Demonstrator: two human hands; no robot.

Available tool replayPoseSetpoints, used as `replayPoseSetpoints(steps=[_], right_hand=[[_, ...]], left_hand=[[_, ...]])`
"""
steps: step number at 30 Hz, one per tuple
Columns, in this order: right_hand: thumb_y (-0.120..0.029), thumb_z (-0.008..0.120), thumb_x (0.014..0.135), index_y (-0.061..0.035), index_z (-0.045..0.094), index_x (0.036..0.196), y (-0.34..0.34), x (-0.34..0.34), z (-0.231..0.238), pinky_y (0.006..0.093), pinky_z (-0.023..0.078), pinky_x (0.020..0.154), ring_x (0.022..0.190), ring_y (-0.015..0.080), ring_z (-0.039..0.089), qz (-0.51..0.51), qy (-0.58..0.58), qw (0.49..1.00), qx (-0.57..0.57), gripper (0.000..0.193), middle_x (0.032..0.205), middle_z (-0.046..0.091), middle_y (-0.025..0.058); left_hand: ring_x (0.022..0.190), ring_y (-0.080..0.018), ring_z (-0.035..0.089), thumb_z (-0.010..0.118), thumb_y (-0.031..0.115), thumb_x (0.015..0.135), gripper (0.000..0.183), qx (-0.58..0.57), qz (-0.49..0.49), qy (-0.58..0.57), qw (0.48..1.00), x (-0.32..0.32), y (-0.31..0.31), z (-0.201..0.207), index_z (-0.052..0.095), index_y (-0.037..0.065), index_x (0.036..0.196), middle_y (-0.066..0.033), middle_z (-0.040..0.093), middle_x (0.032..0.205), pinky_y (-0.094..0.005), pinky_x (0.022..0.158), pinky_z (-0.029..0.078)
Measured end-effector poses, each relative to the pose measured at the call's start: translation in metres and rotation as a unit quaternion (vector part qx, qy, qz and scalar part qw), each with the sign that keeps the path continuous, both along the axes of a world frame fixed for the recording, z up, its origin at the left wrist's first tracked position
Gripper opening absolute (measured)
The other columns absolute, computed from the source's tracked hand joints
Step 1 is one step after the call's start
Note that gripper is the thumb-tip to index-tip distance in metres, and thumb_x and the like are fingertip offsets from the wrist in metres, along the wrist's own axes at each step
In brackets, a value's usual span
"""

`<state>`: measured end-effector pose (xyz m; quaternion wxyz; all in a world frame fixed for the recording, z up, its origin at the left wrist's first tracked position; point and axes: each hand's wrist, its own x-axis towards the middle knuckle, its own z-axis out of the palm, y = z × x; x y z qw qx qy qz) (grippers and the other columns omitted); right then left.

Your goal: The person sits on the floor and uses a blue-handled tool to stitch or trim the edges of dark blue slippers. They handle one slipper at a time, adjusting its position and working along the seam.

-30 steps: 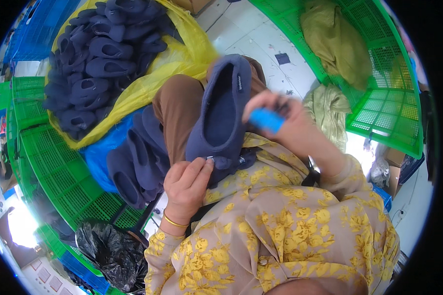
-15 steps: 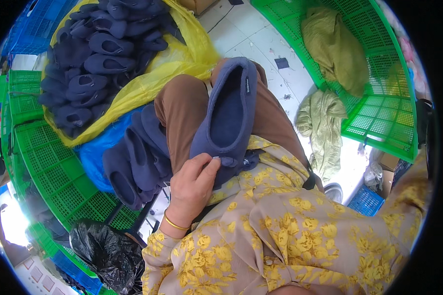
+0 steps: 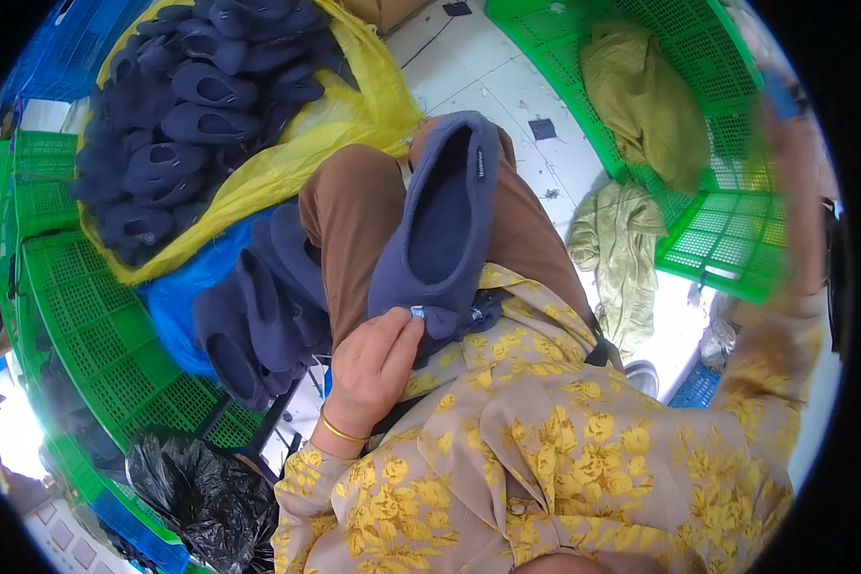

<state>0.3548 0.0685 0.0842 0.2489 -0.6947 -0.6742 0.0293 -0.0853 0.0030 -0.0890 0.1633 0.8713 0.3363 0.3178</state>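
The dark-blue slipper [image 3: 437, 230] rests over the person's lap, on the brown trousers [image 3: 354, 206], with its toe turned to the body and its heel pointing away between the knees. It seems placed so because the thighs can carry its weight, and the left hand [image 3: 373, 359] needs only to steady the toe end. The thumb and forefinger of this hand are pressed together, pinching the toe edge at a small silvery tab [image 3: 417, 312]; the other fingers curl beside them. The right hand [image 3: 794, 143] is raised far out to the side, well apart from the slipper, near the right green basket [image 3: 737, 249]; it is blurred, so I cannot tell if its fingers are spread or closed, nor if they hold something. Relative to the left fingertips, almost the whole slipper extends beyond them, toward the knees, and a bunched dark-blue piece [image 3: 442, 323] lies just to their right. On the left side, more slippers [image 3: 258, 320] lie close to the thigh, beside a blue plastic sheet [image 3: 177, 325], probably kept within easy reach. Farther away, the yellow sack [image 3: 297, 167] surrounds a large slipper heap [image 3: 206, 91], which it likely keeps together and off the floor [image 3: 517, 91].
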Motion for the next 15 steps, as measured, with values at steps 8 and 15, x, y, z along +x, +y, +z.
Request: replayPoseSetpoints(steps=[8, 15], right_hand=[[0.006, 0.063, 0.071, -0.0043, 0.065, 0.113, -0.040, -0.195, -0.147, 0.0344, 0.055, 0.078, 0.089, 0.0315, 0.068, 0.364, 0.273, 0.848, -0.272, 0.044, 0.098, 0.069, 0.0158], [0.006, 0.062, 0.064, 0.0011, 0.062, 0.117, -0.036, -0.199, -0.144, 0.0393, 0.054, 0.080, 0.092, 0.0340, 0.066, 0.416, 0.238, 0.815, -0.325, 0.054, 0.102, 0.068, 0.0185]], left_hand=[[0.081, -0.0267, 0.066, 0.066, -0.001, 0.067, 0.027, 0.005, -0.005, 0.002, 1.000, -0.006, 0.001, 0.001, 0.068, -0.003, 0.094, -0.0140, 0.064, 0.099, -0.0321, 0.068, 0.055], [0.080, -0.0281, 0.067, 0.065, 0.001, 0.068, 0.027, -0.007, -0.006, -0.002, 1.000, -0.008, -0.002, -0.003, 0.069, -0.004, 0.094, -0.0151, 0.064, 0.100, -0.0333, 0.068, 0.055]])
